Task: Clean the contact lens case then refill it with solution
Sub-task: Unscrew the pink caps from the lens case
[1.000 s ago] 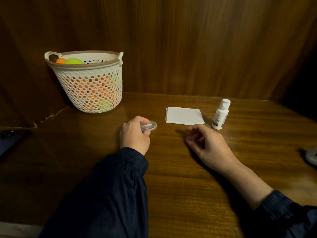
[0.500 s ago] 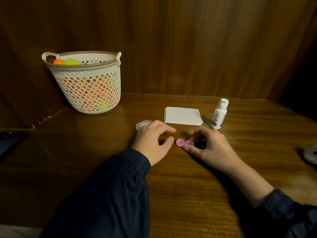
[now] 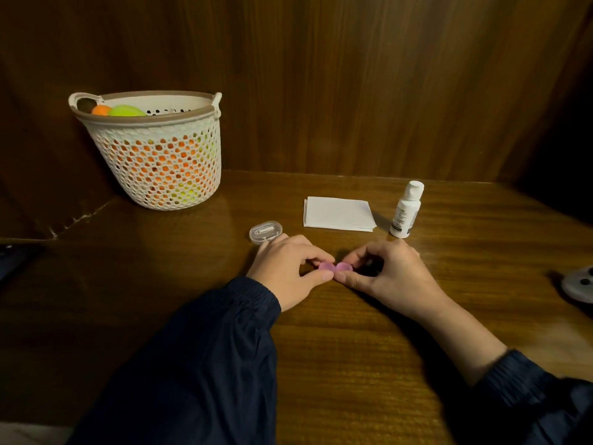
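Observation:
A small pink contact lens case (image 3: 335,267) with two round caps lies on the wooden table between my hands. My left hand (image 3: 288,271) pinches its left cap with thumb and forefinger. My right hand (image 3: 382,271) pinches the right cap the same way. A clear plastic oval box (image 3: 266,231) lies on the table just behind my left hand. A white bottle of solution (image 3: 406,210) stands upright, capped, behind my right hand. A folded white tissue (image 3: 338,214) lies flat to the left of the bottle.
A white perforated basket (image 3: 154,149) holding orange and green balls stands at the back left against the wooden wall. A grey round object (image 3: 579,284) sits at the right edge. A dark object (image 3: 16,261) lies at the far left.
My left hand set the clear box down behind it and came right to the pink case. My right hand brought the pink case into view and now both hands pinch it.

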Demonstrator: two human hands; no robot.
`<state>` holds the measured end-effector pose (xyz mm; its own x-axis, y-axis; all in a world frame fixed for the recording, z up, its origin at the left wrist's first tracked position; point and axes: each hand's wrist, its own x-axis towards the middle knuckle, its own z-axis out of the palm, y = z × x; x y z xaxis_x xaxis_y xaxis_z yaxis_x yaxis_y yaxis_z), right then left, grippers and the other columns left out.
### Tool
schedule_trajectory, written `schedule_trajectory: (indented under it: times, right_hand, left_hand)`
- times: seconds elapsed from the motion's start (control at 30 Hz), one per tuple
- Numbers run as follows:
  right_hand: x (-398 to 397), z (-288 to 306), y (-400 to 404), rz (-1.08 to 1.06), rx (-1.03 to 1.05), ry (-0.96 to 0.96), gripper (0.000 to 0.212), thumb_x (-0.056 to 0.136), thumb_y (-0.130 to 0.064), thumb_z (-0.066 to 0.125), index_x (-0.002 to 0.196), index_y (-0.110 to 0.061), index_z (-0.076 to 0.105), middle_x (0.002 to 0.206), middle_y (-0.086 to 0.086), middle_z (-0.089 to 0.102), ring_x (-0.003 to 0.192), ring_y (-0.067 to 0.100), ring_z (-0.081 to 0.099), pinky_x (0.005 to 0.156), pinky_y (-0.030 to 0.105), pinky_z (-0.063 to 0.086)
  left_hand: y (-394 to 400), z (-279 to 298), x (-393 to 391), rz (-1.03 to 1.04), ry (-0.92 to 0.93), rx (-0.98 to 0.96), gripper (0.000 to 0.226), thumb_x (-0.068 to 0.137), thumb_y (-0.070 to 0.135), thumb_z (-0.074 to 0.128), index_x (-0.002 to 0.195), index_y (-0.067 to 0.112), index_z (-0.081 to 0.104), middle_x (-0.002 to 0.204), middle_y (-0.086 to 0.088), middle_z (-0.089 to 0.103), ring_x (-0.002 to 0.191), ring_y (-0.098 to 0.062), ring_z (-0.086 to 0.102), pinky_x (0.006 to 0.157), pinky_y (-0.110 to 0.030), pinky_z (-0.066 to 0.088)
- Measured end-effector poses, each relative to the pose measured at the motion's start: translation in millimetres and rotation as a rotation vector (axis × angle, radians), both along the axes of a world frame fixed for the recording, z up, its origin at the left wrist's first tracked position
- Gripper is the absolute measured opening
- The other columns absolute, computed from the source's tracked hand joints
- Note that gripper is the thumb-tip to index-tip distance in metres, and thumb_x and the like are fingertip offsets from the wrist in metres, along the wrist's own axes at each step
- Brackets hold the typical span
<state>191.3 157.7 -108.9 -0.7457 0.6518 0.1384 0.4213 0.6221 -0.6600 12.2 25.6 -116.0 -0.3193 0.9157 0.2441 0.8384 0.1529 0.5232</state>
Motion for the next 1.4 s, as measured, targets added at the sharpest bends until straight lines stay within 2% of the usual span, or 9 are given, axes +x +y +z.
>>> schedule_trajectory:
  times: [0.23,0.4,0.57,0.77,0.9,1.07,1.23,1.3,1.4]
  right_hand:
    - [-0.3,2.1,-1.5,-0.005,0.004,-0.004,0.038,0.069,-0.074,0.076,0.091,-0.043,0.077,0.095,-0.023,0.074,0.113,0.012,0.061,0.104,0.056,0.05]
    - [-0.3,2.4,-0.6,0.022,0.035,0.028,0.022,0.075,-0.06,0.084,0.087,-0.041,0.079,0.089,-0.025,0.072,0.099,0.0,0.061,0.101,0.055,0.051]
    - [0.4,2.1,2.7,0.073,0.048,0.032,0.016,0.08,-0.049,0.087,0.091,-0.038,0.082,0.098,-0.022,0.072,0.106,-0.001,0.06,0.098,0.04,0.056]
    - [0.2,4.1,4.0,0.123,0.074,-0.021,0.013,0.086,-0.044,0.084,0.096,-0.037,0.082,0.103,-0.022,0.071,0.112,0.0,0.058,0.1,0.037,0.053]
    - [1.1,3.0,2.2,0.148,0.091,-0.021,0.017,0.088,-0.041,0.083,0.104,-0.037,0.082,0.107,-0.023,0.071,0.113,-0.002,0.057,0.102,0.034,0.052]
    - [3.8,3.1,1.8,0.165,0.096,-0.037,0.026,0.092,-0.041,0.08,0.117,-0.042,0.079,0.114,-0.027,0.071,0.117,-0.003,0.056,0.104,0.032,0.049]
    - [1.7,-0.7,-2.4,0.073,0.039,0.033,0.047,0.079,-0.054,0.088,0.121,-0.044,0.071,0.097,-0.031,0.075,0.106,-0.006,0.064,0.093,0.023,0.049]
    - [0.5,-1.7,-4.0,0.069,0.025,0.057,0.045,0.079,-0.048,0.089,0.118,-0.043,0.069,0.095,-0.032,0.075,0.1,-0.009,0.067,0.091,0.018,0.048]
    - [2.5,-1.9,-3.3,0.088,-0.02,0.082,0.036,0.085,-0.039,0.088,0.117,-0.038,0.072,0.097,-0.031,0.076,0.1,-0.012,0.068,0.098,0.022,0.052]
  left_hand:
    - [-0.6,0.6,2.4,0.008,-0.132,0.016,0.016,0.093,0.04,0.077,0.109,0.039,0.078,0.109,0.015,0.066,0.101,-0.008,0.059,0.096,-0.045,0.056]
    - [2.3,-0.6,3.4,-0.006,-0.172,0.026,0.015,0.094,0.031,0.078,0.109,0.034,0.08,0.108,0.013,0.065,0.099,-0.009,0.061,0.096,-0.042,0.057]
    - [4.4,-1.3,4.8,-0.031,-0.211,0.03,0.012,0.094,0.025,0.078,0.104,0.032,0.079,0.105,0.015,0.063,0.097,-0.007,0.061,0.094,-0.035,0.057]
    - [5.8,-2.9,3.6,-0.043,-0.232,0.048,0.013,0.094,0.021,0.079,0.105,0.027,0.081,0.103,0.015,0.063,0.094,-0.006,0.061,0.09,-0.031,0.056]
    - [5.7,-4.0,0.8,-0.05,-0.242,0.046,0.017,0.094,0.021,0.078,0.11,0.028,0.08,0.104,0.018,0.062,0.094,-0.003,0.06,0.089,-0.026,0.053]
    - [4.3,-3.0,-0.2,-0.038,-0.257,0.049,0.019,0.094,0.023,0.079,0.111,0.031,0.08,0.106,0.017,0.064,0.097,-0.002,0.061,0.094,-0.031,0.056]
    - [2.7,-1.2,0.9,-0.024,-0.252,0.045,0.017,0.094,0.025,0.079,0.109,0.033,0.08,0.107,0.018,0.063,0.097,-0.001,0.061,0.094,-0.031,0.055]
    - [2.8,-0.4,1.1,-0.024,-0.264,0.037,0.017,0.094,0.025,0.078,0.11,0.032,0.08,0.108,0.017,0.064,0.098,-0.002,0.061,0.095,-0.032,0.055]
    - [2.7,0.5,1.5,-0.027,-0.273,0.03,0.018,0.094,0.025,0.078,0.111,0.031,0.08,0.109,0.015,0.064,0.099,-0.003,0.061,0.095,-0.032,0.055]
